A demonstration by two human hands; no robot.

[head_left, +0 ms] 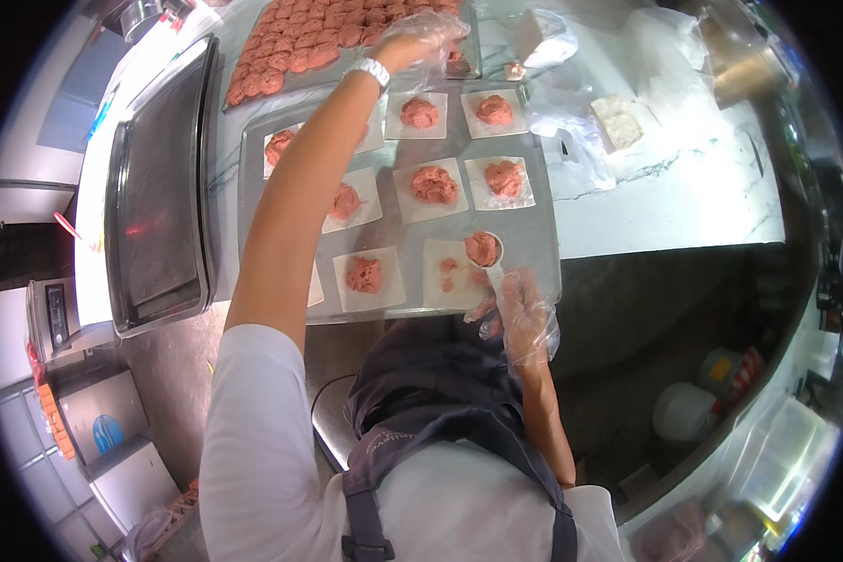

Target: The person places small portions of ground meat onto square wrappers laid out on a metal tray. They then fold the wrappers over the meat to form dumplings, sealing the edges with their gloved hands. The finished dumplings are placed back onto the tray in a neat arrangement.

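My right hand (pixel 528 314), in a clear plastic glove, grips a white scoop (pixel 497 272) heaped with pink minced meat (pixel 481 248). The scoop is over a paper square (pixel 437 292) that has only small meat smears on it. Farther off, my left hand (pixel 420 42), gloved and wearing a white watch at the wrist, reaches over the right part of a tray full of pink meat portions (pixel 300 42). Its fingers are blurred in the crinkled glove. Between them, a metal tray (pixel 403 245) bears several paper squares with meat mounds (pixel 434 185); my left forearm covers some.
Stacked dark trays (pixel 164 187) stand to the left. White paper squares in a stack (pixel 616 123) and clear plastic bags (pixel 670 56) lie on the marble-patterned table (pixel 665 220) at right. A scale (pixel 56 314) is at far left. A white tub (pixel 684 412) sits low at right.
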